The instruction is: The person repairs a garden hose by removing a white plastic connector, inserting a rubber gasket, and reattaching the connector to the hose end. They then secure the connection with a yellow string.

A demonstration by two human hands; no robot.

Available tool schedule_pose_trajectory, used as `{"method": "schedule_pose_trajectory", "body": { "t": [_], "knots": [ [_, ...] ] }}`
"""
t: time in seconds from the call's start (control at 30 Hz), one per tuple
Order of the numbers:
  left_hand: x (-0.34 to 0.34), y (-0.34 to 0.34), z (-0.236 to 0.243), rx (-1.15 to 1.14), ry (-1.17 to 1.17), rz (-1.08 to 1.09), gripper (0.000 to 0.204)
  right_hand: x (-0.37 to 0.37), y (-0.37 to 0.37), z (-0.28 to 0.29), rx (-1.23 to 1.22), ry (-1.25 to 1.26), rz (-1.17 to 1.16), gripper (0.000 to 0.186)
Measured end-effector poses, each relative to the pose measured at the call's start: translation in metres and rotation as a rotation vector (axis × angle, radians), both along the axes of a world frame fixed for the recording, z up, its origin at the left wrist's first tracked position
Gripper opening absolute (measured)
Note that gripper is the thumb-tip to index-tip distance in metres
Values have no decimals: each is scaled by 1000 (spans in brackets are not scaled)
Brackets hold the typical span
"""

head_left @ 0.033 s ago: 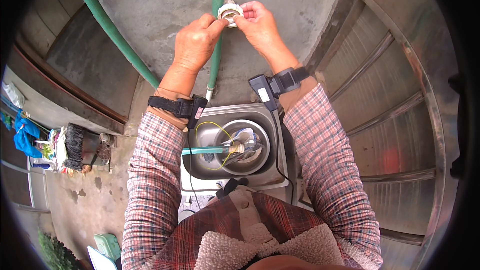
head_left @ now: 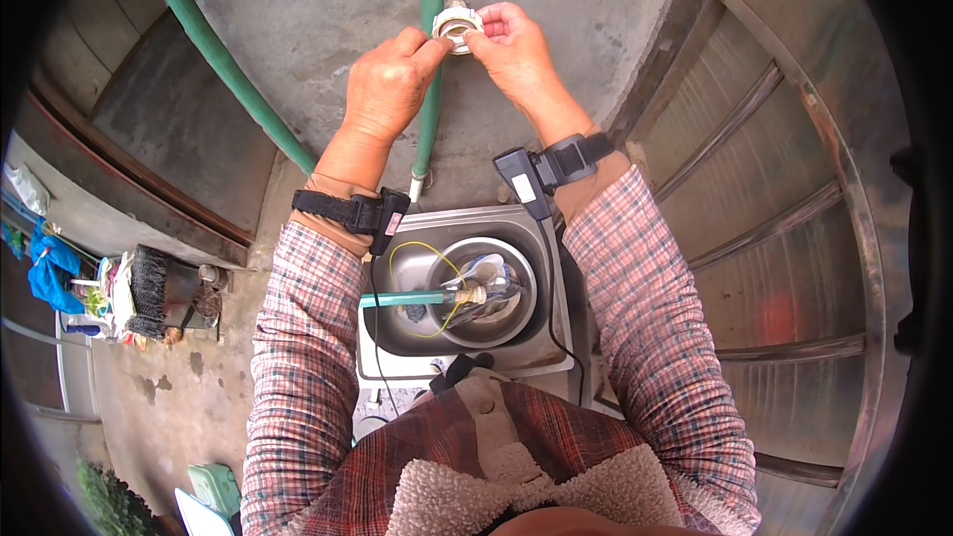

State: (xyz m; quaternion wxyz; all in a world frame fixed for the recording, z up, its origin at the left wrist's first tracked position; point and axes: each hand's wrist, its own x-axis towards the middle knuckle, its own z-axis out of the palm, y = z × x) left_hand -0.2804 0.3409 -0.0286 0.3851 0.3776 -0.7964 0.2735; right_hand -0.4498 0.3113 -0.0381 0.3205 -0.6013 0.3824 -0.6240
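My left hand [head_left: 392,89] and my right hand [head_left: 516,65] are raised at the upper middle, each gripping a white plastic ring fitting [head_left: 443,24] from its side. Inside the ring a metallic piece shows, and a small grey-beige part sticks up behind it; what this joins onto is unclear. Left fingers are curled with thumb and forefinger at the rim; the right thumb rests on the ring with fingers bent behind. A green ribbed hose [head_left: 428,139] runs down the concrete behind the fitting, ending in a white connector [head_left: 417,182]. Both wrists wear black strapped devices.
A steel sink [head_left: 387,231] below holds a round basin [head_left: 527,303], bagged items and a teal hose [head_left: 402,298]. Another green hose [head_left: 243,79] curves down the upper left. Brushes [head_left: 149,293] and blue cloths [head_left: 55,268] are at left; a metal-framed panel [head_left: 784,288] at right.
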Motion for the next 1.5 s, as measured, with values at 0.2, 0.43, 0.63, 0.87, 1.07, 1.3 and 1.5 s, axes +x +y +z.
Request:
{"method": "schedule_pose_trajectory", "body": {
  "t": [0.2,0.43,0.63,0.87,1.07,1.3,1.5],
  "knots": [
    [-2,-7,4,66,193,-124,14,1,-3,-2,-27,11,-8,27],
    [-8,-9,0,204,471,-148,19,0,0,1,15,59,-10,28],
    [-24,-4,-3,342,711,-83,20,2,2,1,-11,-6,-18,26],
    [-30,-3,-2,194,555,28,22,2,0,0,-16,27,-45,25],
    [-33,-4,-4,38,462,136,17,2,-1,-1,-27,59,-73,25],
    [-34,-4,-6,-84,403,135,14,3,-3,-3,-49,69,-83,24],
    [-38,-4,-6,-132,369,140,14,3,2,0,-25,79,-77,25]
  ]
}}
